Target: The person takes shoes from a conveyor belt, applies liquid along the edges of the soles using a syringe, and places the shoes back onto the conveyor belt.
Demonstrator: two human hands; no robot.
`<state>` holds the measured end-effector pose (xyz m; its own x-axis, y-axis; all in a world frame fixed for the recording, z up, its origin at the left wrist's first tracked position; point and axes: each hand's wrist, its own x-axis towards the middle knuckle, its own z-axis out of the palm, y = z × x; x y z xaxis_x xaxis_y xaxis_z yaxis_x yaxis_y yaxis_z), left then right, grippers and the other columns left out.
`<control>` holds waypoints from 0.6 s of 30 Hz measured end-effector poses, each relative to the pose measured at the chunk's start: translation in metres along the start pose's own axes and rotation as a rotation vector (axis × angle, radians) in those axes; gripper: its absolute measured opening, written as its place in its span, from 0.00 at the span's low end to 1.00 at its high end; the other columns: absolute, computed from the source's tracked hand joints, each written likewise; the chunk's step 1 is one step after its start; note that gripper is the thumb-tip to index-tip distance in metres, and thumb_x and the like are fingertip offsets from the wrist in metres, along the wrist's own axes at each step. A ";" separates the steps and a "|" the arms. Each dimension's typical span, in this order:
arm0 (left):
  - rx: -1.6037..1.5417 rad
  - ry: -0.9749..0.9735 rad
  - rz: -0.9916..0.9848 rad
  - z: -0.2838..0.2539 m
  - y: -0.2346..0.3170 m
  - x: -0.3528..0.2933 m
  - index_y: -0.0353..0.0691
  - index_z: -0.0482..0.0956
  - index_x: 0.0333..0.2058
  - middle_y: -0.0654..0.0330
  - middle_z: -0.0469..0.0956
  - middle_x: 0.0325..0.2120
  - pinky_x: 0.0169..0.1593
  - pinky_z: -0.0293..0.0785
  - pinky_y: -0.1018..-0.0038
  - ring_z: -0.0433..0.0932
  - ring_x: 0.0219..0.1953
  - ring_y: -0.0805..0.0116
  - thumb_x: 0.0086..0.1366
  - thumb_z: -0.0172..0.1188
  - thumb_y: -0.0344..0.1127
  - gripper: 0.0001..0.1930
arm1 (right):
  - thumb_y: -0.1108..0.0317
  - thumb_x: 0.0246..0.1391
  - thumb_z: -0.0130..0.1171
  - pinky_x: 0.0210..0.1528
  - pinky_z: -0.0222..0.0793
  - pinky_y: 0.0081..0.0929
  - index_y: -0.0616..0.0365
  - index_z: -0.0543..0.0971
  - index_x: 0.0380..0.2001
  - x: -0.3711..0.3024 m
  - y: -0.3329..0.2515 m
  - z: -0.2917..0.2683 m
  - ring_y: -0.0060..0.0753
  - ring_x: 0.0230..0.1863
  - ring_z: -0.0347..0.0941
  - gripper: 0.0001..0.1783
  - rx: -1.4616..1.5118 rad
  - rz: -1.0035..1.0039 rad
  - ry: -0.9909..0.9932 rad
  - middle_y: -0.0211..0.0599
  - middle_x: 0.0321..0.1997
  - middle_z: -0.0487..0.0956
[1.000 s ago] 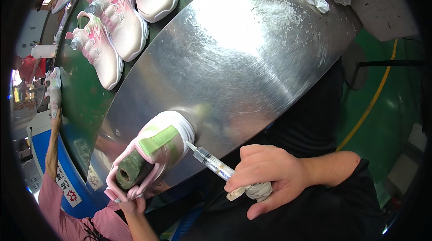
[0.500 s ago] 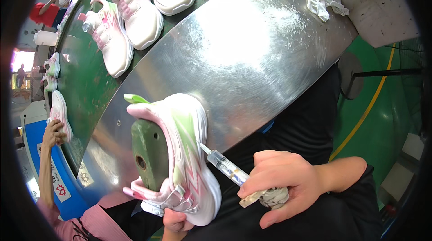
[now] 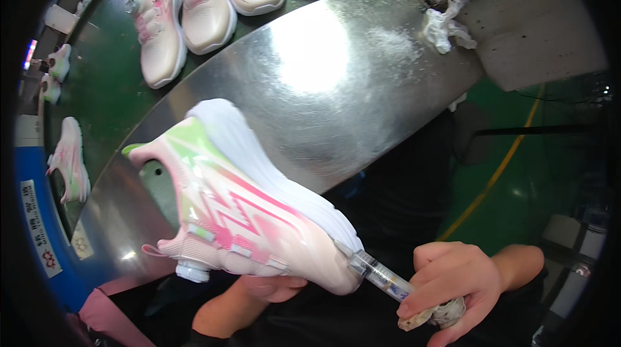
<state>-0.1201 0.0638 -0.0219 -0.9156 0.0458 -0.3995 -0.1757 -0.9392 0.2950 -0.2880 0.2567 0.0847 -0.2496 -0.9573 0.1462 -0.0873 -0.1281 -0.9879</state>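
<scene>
A pink, white and green sneaker [image 3: 265,217] is tilted on its side in front of me, toe to the right and white sole facing away. My left hand [image 3: 275,287] grips the sneaker from below near its forefoot; most of the fingers are hidden behind it. Inside the shoe opening shows a dark green shoe last [image 3: 160,195]. My right hand [image 3: 456,282] is closed around a clear syringe [image 3: 385,278], whose rear end is wrapped in whitish material. The syringe's tip is at the seam between upper and sole by the toe, apparently touching it.
A shiny metal tabletop [image 3: 310,133] spreads beyond the sneaker. Several similar sneakers [image 3: 207,10] line the green surface [image 3: 110,81] behind it. Another sneaker [image 3: 71,162] lies at the far left. Crumpled white tissue [image 3: 442,26] sits at the right, beside a grey metal panel [image 3: 543,23].
The sneaker has turned, its toe swinging right and its side coming up into view. My right hand and the syringe have moved right, from the sole's side to the toe. A co-worker's hand has left the far-left sneaker.
</scene>
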 end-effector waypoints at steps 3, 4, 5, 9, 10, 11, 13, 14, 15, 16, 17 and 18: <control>-0.088 0.030 -0.004 0.000 -0.003 0.011 0.42 0.67 0.54 0.51 0.72 0.48 0.48 0.75 0.64 0.72 0.52 0.54 0.42 0.66 0.21 0.36 | 0.60 0.46 0.68 0.23 0.58 0.25 0.56 0.79 0.38 -0.021 -0.010 0.006 0.28 0.19 0.60 0.17 0.052 0.062 0.096 0.30 0.30 0.77; -0.111 0.043 -0.006 -0.002 -0.005 0.017 0.42 0.67 0.54 0.51 0.72 0.48 0.47 0.76 0.65 0.72 0.52 0.54 0.43 0.66 0.22 0.35 | 0.50 0.40 0.71 0.25 0.55 0.29 0.64 0.79 0.38 -0.017 -0.018 -0.004 0.32 0.24 0.72 0.29 -0.037 -0.002 0.009 0.34 0.31 0.82; -0.126 0.044 -0.015 -0.004 -0.005 0.022 0.42 0.67 0.54 0.50 0.72 0.48 0.45 0.77 0.67 0.72 0.52 0.55 0.44 0.66 0.22 0.35 | 0.50 0.40 0.71 0.25 0.55 0.29 0.64 0.79 0.38 -0.018 -0.024 -0.004 0.32 0.24 0.72 0.29 -0.069 0.014 0.010 0.34 0.31 0.82; -0.180 0.038 -0.048 0.001 -0.009 0.045 0.43 0.67 0.54 0.49 0.72 0.47 0.39 0.80 0.72 0.74 0.50 0.56 0.47 0.67 0.24 0.33 | 0.50 0.41 0.71 0.24 0.55 0.29 0.64 0.78 0.38 -0.028 -0.037 -0.006 0.33 0.24 0.73 0.29 -0.163 -0.047 0.048 0.33 0.30 0.81; -0.199 0.023 -0.058 0.003 -0.010 0.048 0.43 0.67 0.54 0.49 0.72 0.47 0.37 0.80 0.74 0.74 0.50 0.56 0.47 0.67 0.25 0.33 | 0.49 0.41 0.71 0.24 0.55 0.29 0.64 0.78 0.39 -0.030 -0.039 -0.008 0.32 0.24 0.73 0.30 -0.190 -0.055 0.052 0.33 0.30 0.81; -0.208 -0.021 -0.069 0.007 -0.008 0.053 0.43 0.67 0.54 0.48 0.72 0.46 0.33 0.81 0.78 0.75 0.49 0.56 0.50 0.67 0.25 0.31 | 0.49 0.41 0.71 0.24 0.55 0.29 0.64 0.78 0.39 -0.032 -0.040 -0.008 0.32 0.24 0.73 0.30 -0.215 -0.067 0.058 0.32 0.30 0.81; -0.166 -0.118 -0.041 0.006 -0.006 0.060 0.43 0.66 0.54 0.49 0.72 0.47 0.37 0.81 0.76 0.74 0.49 0.57 0.51 0.65 0.24 0.30 | 0.50 0.42 0.70 0.24 0.55 0.29 0.64 0.78 0.39 -0.034 -0.036 -0.009 0.32 0.24 0.73 0.29 -0.252 -0.089 0.069 0.32 0.30 0.81; -0.126 -0.212 -0.013 0.007 -0.007 0.064 0.44 0.66 0.55 0.50 0.73 0.48 0.41 0.82 0.74 0.74 0.50 0.57 0.53 0.64 0.23 0.30 | 0.50 0.42 0.70 0.24 0.54 0.29 0.64 0.78 0.39 -0.034 -0.036 -0.009 0.31 0.24 0.73 0.29 -0.287 -0.109 0.080 0.31 0.30 0.81; -0.127 -0.222 -0.017 0.012 -0.008 0.067 0.44 0.66 0.55 0.50 0.73 0.48 0.41 0.82 0.74 0.74 0.50 0.57 0.53 0.64 0.23 0.30 | 0.50 0.42 0.70 0.24 0.54 0.29 0.64 0.78 0.39 -0.034 -0.036 -0.009 0.31 0.24 0.73 0.29 -0.297 -0.107 0.083 0.31 0.30 0.81; -0.161 -0.168 -0.005 0.018 -0.008 0.069 0.45 0.65 0.55 0.52 0.72 0.49 0.44 0.81 0.72 0.74 0.52 0.59 0.53 0.63 0.22 0.31 | 0.51 0.43 0.70 0.24 0.54 0.29 0.64 0.77 0.39 -0.033 -0.035 -0.008 0.30 0.23 0.72 0.28 -0.332 -0.120 0.080 0.31 0.30 0.81; -0.191 -0.109 0.012 0.024 -0.007 0.067 0.47 0.65 0.56 0.53 0.72 0.50 0.47 0.80 0.71 0.73 0.53 0.60 0.52 0.62 0.21 0.32 | 0.52 0.43 0.70 0.24 0.54 0.29 0.64 0.77 0.39 -0.032 -0.035 -0.007 0.30 0.23 0.72 0.27 -0.362 -0.141 0.074 0.30 0.29 0.81; -0.189 -0.111 0.014 0.029 -0.005 0.067 0.47 0.65 0.56 0.53 0.72 0.50 0.47 0.80 0.71 0.73 0.53 0.60 0.52 0.62 0.21 0.32 | 0.53 0.44 0.69 0.23 0.53 0.27 0.64 0.77 0.38 -0.028 -0.036 -0.007 0.27 0.21 0.70 0.26 -0.382 -0.158 0.065 0.29 0.29 0.80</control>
<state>-0.1911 0.0818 -0.0248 -0.9535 0.0594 -0.2954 -0.1010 -0.9866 0.1278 -0.2847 0.2898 0.1163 -0.2639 -0.9134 0.3099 -0.4783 -0.1551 -0.8644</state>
